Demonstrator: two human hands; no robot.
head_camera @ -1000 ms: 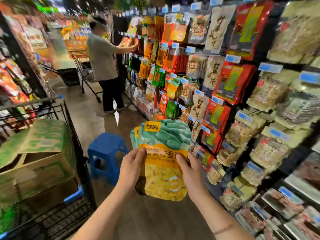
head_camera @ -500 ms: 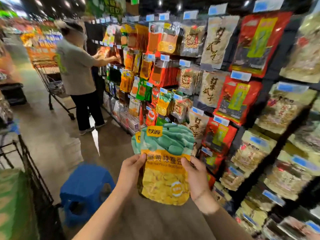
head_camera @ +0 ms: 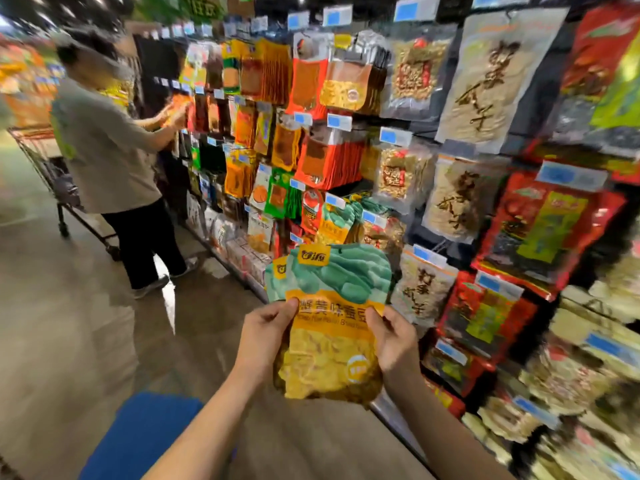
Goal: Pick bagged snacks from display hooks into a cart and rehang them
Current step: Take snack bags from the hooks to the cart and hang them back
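Gripping the snack bags (head_camera: 332, 327) as before, both hands' fingers (head_camera: 277, 311) now face the hooks nearer.

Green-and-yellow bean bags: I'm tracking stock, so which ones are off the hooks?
The green-and-yellow bean bags held by both hands; the matching ones hang on the rack.

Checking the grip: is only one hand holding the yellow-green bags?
No, the left hand and the right hand both grip the bags.

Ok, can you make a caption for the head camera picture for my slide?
Left hand and right hand hold yellow-and-green snack bags up before the hanging snack display.
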